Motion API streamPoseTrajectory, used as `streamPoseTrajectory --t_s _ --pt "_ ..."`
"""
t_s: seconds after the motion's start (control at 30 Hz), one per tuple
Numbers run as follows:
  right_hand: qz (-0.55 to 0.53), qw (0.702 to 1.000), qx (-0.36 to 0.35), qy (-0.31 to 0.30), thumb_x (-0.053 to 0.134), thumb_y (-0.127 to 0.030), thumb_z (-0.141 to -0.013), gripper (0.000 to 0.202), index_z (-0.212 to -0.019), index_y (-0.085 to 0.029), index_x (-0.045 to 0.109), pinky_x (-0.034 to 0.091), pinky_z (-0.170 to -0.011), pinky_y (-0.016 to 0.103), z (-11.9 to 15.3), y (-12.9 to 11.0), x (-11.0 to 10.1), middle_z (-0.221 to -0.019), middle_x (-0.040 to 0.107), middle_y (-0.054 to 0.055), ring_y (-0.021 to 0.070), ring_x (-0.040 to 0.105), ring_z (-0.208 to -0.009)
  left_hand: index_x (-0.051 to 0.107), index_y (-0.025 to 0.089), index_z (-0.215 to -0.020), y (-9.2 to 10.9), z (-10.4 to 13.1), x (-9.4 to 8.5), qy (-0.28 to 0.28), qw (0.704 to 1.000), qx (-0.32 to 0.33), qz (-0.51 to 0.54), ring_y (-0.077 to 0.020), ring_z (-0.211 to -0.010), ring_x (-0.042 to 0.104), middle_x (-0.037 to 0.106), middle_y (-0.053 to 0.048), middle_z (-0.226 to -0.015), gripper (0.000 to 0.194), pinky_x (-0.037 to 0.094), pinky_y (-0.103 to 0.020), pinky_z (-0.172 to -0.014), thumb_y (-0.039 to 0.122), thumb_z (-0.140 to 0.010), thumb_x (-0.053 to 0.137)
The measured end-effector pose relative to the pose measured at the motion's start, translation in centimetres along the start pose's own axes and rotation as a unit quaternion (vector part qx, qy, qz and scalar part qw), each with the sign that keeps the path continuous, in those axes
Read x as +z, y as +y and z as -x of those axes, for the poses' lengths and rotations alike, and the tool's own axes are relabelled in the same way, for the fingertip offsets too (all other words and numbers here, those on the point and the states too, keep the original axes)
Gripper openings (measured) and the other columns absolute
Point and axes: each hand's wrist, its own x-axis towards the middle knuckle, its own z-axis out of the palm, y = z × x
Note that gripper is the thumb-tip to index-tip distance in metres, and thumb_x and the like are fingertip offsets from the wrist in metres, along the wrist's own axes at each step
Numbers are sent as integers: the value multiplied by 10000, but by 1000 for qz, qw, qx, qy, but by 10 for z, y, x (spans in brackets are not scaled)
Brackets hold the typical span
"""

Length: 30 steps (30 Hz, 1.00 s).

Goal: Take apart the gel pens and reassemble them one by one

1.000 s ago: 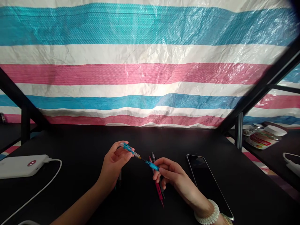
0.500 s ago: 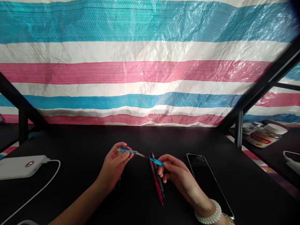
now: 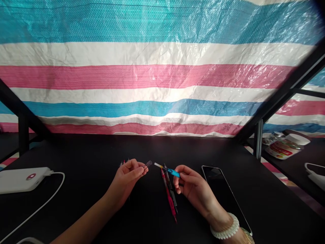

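Between its thumb and fingers, my left hand pinches a clear tube, whose open end points right. My right hand grips a blue pen part with a thin clear refill tip pointing left. A small gap separates the two pieces. Below them, a red pen and a dark pen lie side by side on the black table. Behind my left hand, the ends of several more pens show; the rest of them is hidden.
A phone lies right of my right hand. At the left is a white power bank with a cable. Jars stand at the far right beyond a black frame post. A striped sheet hangs behind.
The clear tube in my left hand has come away from the blue part, exposing the refill tip. My right hand has shifted slightly right. Pen ends now show behind my left hand.
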Motion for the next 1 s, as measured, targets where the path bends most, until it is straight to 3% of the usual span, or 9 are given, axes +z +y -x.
streamPoseTrajectory --t_s 0.3,0.57,0.73,0.87,1.0 --pt "-25 1000 14 -10 746 -193 -730 124 -823 -153 674 447 -528 230 0 1 -2 -662 667 47 154 595 -625 502 159 -567 4 -2 -2 19 999 15 -24 -134 -841 554 620 -18 -821 350 440 -259 -874 277 -729 789" --pt "-3 1000 -24 -17 698 -214 -808 83 -854 -151 670 445 -556 242 1 0 -2 -696 673 54 154 585 -641 677 186 -767 1 -1 0 19 998 19 -50 -147 -851 562 626 -21 -842 159 462 -270 -857 262 -709 804" --pt "28 998 -54 -6 680 -290 -865 127 -879 -166 658 459 -631 278 3 -1 -1 -732 665 44 162 572 -677 762 217 -907 -2 -1 -5 36 988 32 -145 -198 -955 595 688 -54 -985 212 466 -299 -907 314 -720 788" --pt "55 992 -109 20 637 -350 -916 187 -857 -173 651 445 -807 324 3 -2 0 -705 629 27 180 557 -770 755 219 -891 -1 1 -4 -10 965 74 -253 -219 -954 615 699 -57 -938 147 468 -315 -906 300 -769 740" --pt "80 985 -141 49 638 -373 -920 210 -834 -182 643 414 -786 304 2 -2 0 -699 604 16 174 519 -769 730 200 -859 2 4 -1 -45 947 104 -299 -225 -911 621 683 -66 -903 110 474 -323 -863 282 -793 700"
